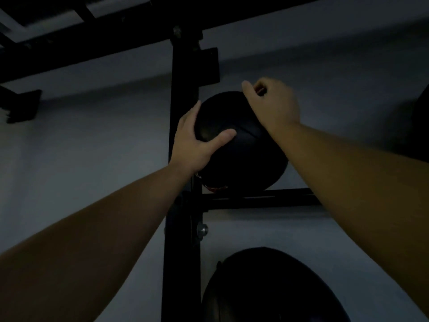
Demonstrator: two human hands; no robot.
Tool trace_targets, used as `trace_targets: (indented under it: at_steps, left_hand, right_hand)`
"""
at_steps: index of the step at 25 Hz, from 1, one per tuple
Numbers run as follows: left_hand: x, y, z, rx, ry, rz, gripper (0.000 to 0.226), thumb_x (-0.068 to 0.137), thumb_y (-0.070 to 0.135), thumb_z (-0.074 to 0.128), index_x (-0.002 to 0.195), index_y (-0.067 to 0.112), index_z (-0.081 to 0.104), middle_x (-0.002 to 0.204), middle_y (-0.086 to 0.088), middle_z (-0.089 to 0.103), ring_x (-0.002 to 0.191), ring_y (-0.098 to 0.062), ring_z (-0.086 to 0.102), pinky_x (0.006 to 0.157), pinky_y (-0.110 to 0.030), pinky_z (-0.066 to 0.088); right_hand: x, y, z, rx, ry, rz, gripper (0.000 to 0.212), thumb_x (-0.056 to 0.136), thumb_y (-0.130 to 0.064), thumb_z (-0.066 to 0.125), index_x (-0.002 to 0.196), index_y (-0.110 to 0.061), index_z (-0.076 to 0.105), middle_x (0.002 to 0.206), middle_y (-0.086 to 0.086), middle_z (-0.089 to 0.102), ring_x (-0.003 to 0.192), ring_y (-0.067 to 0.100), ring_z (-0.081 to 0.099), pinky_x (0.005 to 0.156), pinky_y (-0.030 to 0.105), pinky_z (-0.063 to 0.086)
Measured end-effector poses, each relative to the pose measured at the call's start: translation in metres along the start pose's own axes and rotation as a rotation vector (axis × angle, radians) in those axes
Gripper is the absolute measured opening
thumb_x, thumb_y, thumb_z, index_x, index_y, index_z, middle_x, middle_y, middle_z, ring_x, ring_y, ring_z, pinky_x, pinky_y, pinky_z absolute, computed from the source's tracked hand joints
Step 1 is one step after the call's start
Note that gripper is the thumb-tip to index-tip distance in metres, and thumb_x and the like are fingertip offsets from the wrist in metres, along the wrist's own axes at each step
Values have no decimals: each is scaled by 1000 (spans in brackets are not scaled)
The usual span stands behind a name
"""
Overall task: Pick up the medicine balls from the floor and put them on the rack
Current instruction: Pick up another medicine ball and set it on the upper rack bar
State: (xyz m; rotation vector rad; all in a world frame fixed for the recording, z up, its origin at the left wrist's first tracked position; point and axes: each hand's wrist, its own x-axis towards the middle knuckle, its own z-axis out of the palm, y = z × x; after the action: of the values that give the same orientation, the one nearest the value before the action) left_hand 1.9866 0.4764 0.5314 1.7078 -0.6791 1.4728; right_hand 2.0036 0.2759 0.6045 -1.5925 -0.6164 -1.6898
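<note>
A black medicine ball (246, 156) rests on a horizontal bar (260, 199) of the black rack, high up beside the rack's upright post (183, 252). My left hand (197, 140) lies flat against the ball's left side, thumb spread across its front. My right hand (271, 103) is at the ball's upper right, fingers curled; whether it grips the ball is unclear. A second black medicine ball (274, 291) sits on a lower level of the rack, at the bottom of the view.
The view looks upward in dim light at a pale wall (92, 135). Black rack beams (116, 54) run overhead at the top. A dark bracket (22, 105) sticks out at the left, and a dark rounded shape (417, 122) shows at the right edge.
</note>
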Motion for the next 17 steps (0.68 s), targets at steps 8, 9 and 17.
trace_targets:
  at_steps: [8, 9, 17]
  left_hand:
    - [35, 10, 51, 16, -145, -144, 112, 63, 84, 78, 159, 33, 53, 164, -1, 52, 145, -17, 54, 114, -25, 44]
    - [33, 7, 60, 24, -139, -174, 107, 68, 84, 77, 160, 35, 51, 166, 0, 50, 147, -19, 51, 108, -22, 41]
    - [-7, 5, 30, 226, -325, -185, 103, 87, 80, 63, 171, 36, 22, 177, -2, 27, 157, -24, 37, 118, -28, 30]
  right_hand:
    - [-66, 89, -3, 1, -341, -94, 89, 87, -84, 26, 162, -35, 30, 164, 8, 39, 144, 34, 41, 115, 49, 38]
    - [-76, 95, -3, -17, -373, -24, 92, 86, -86, 22, 164, -36, 20, 168, 7, 30, 147, 36, 37, 117, 53, 36]
    - [-76, 65, -39, -316, -639, 122, 95, 89, -88, 20, 165, -37, -3, 171, 10, 23, 146, 40, 38, 116, 51, 37]
